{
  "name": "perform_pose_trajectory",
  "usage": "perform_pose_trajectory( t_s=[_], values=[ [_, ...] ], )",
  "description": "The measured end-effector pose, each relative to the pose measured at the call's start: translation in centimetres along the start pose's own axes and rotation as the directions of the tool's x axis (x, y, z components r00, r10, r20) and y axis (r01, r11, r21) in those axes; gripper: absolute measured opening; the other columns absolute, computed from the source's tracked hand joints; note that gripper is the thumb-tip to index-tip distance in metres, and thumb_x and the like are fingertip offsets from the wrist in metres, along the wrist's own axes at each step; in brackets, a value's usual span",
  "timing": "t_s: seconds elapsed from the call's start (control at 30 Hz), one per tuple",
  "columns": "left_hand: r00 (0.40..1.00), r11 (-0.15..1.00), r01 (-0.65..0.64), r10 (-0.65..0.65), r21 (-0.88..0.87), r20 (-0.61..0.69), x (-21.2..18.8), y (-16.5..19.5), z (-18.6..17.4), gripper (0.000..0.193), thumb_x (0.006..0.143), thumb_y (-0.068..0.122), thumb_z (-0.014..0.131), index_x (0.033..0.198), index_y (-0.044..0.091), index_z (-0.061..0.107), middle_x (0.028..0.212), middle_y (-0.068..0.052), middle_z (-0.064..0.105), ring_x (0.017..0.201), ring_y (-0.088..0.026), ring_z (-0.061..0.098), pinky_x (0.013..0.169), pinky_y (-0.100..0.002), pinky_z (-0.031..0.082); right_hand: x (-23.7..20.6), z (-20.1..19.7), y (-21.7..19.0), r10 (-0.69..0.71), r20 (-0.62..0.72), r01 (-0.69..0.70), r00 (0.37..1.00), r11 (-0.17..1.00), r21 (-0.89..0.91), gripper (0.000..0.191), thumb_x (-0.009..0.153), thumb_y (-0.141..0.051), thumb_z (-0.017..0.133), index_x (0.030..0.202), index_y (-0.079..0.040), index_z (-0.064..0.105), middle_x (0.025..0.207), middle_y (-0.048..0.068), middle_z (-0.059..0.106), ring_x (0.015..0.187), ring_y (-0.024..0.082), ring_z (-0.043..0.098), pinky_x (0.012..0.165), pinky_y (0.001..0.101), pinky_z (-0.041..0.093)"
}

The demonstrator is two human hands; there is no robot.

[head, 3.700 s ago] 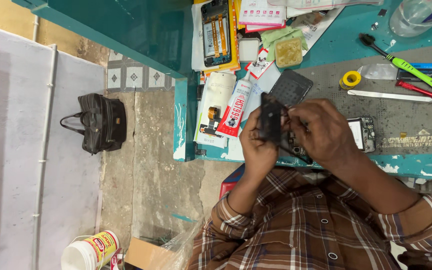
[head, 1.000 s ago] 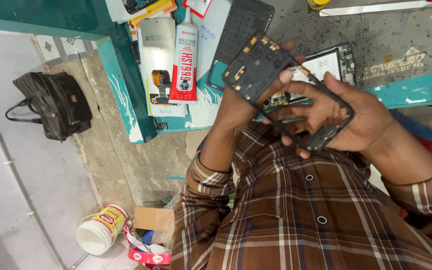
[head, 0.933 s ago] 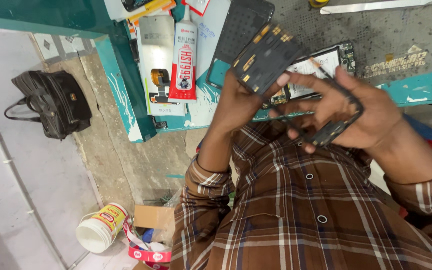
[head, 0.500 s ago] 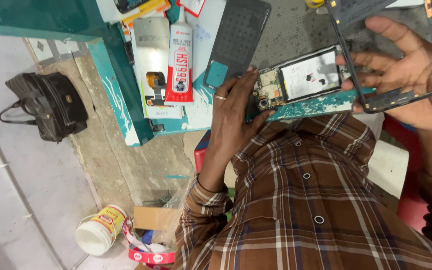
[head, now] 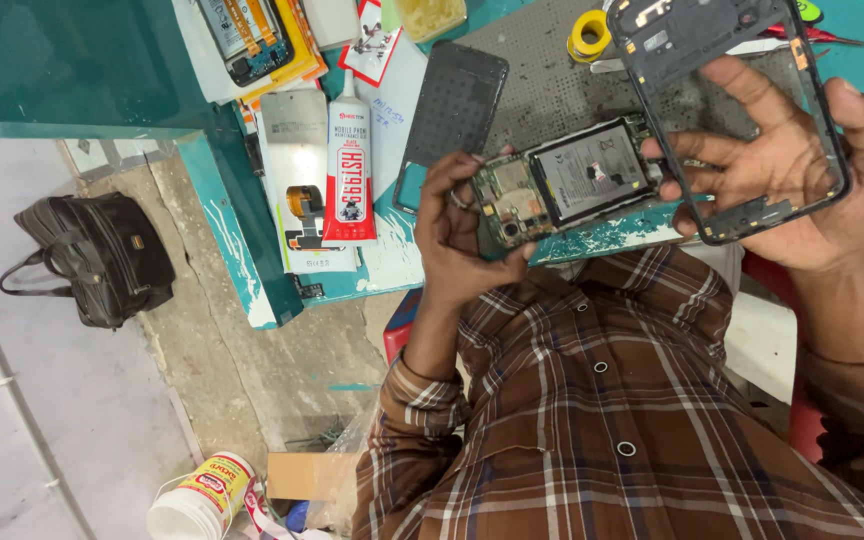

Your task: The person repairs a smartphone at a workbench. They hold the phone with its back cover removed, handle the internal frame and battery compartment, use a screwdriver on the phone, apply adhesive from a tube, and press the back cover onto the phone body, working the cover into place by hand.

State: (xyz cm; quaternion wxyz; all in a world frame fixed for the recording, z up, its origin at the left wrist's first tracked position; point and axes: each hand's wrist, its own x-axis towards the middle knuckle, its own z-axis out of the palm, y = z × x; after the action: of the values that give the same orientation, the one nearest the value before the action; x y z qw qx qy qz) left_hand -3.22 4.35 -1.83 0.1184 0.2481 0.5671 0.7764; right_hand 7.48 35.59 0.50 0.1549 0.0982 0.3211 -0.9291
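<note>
My left hand (head: 452,235) grips one end of an opened phone (head: 567,185). Its circuit board and battery face up, and it rests at the front edge of the teal table (head: 242,250). My right hand (head: 812,170) holds a black phone frame (head: 722,110) raised over the grey work mat (head: 542,90). My fingers show through the empty frame. The frame and the phone are apart, with the frame's lower corner close to the phone's right end.
A white and red glue tube (head: 350,165) lies on papers at the table's left end. Beside it are a dark flat phone panel (head: 452,105) and a yellow tape roll (head: 589,35). On the floor stand a black bag (head: 92,255) and a white tub (head: 197,500).
The frame has come off the phone. My right hand carried it up and to the right. My left hand lowered the phone body to the table edge.
</note>
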Motion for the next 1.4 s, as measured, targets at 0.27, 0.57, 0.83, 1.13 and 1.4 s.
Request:
perform_pose_trajectory(
  t_s=[0.27, 0.57, 0.83, 1.13, 1.4],
  values=[
    [0.954, 0.864, 0.062, -0.197, -0.499, -0.224, 1.0, 0.1, -0.4, 0.104, 0.08, 0.026, 0.093, 0.161, 0.0, 0.034, 0.142, -0.011, 0.055, 0.133, -0.031, 0.06, 0.123, -0.062, 0.043, 0.0, 0.3, -0.1, -0.059, 0.034, 0.06, 0.998, 0.997, -0.047, 0.074, 0.101, -0.061, 0.041, 0.165, -0.028, 0.026, 0.158, 0.041, 0.029, 0.141, 0.05, 0.039, 0.097, 0.0698, 0.044],
    [0.881, 0.492, 0.09, -0.445, -0.866, -0.162, 2.3, 0.2, 0.8, 0.085, 0.106, 0.06, 0.06, 0.163, 0.002, 0.034, 0.144, -0.013, 0.058, 0.123, -0.026, 0.061, 0.116, -0.055, 0.044, 2.1, 2.1, 0.0, -0.027, 0.126, 0.047, 0.992, 0.986, -0.159, 0.065, 0.106, -0.056, 0.041, 0.165, -0.039, 0.019, 0.163, 0.038, 0.026, 0.139, 0.052, 0.041, 0.1, 0.0729, 0.043],
    [0.854, 0.376, 0.107, -0.509, -0.921, -0.109, 4.1, 1.4, 2.2, 0.083, 0.108, 0.065, 0.041, 0.158, 0.0, 0.037, 0.147, -0.018, 0.055, 0.14, -0.029, 0.052, 0.126, -0.047, 0.037, 3.6, 4.6, 0.9, -0.041, 0.032, 0.05, 0.999, 0.928, -0.369, 0.08, 0.103, -0.052, 0.046, 0.17, -0.026, 0.012, 0.155, 0.037, 0.042, 0.124, 0.047, 0.057, 0.093, 0.0634, 0.053],
    [0.874, 0.343, 0.161, -0.486, -0.925, -0.028, 4.3, 0.0, 2.5, 0.072, 0.116, 0.063, 0.038, 0.152, 0.001, 0.047, 0.147, -0.014, 0.06, 0.122, -0.027, 0.059, 0.104, -0.044, 0.05, 5.1, 6.1, 1.5, 0.003, 0.066, 0.053, 0.998, 0.553, -0.831, 0.074, 0.104, -0.05, 0.033, 0.168, -0.024, 0.007, 0.16, 0.02, 0.046, 0.13, 0.034, 0.058, 0.097, 0.0517, 0.057],
    [0.779, 0.619, 0.263, -0.589, -0.74, -0.215, 5.1, -0.1, 4.1, 0.068, 0.106, 0.063, 0.044, 0.142, 0.005, 0.052, 0.126, -0.016, 0.063, 0.111, -0.027, 0.062, 0.097, -0.043, 0.053, 6.0, 8.8, 2.3, 0.015, 0.058, 0.051, 0.998, 0.303, -0.952, 0.064, 0.109, -0.038, 0.036, 0.168, -0.021, 0.018, 0.166, 0.018, 0.039, 0.121, 0.028, 0.063, 0.095, 0.0446, 0.058]
  ],
)
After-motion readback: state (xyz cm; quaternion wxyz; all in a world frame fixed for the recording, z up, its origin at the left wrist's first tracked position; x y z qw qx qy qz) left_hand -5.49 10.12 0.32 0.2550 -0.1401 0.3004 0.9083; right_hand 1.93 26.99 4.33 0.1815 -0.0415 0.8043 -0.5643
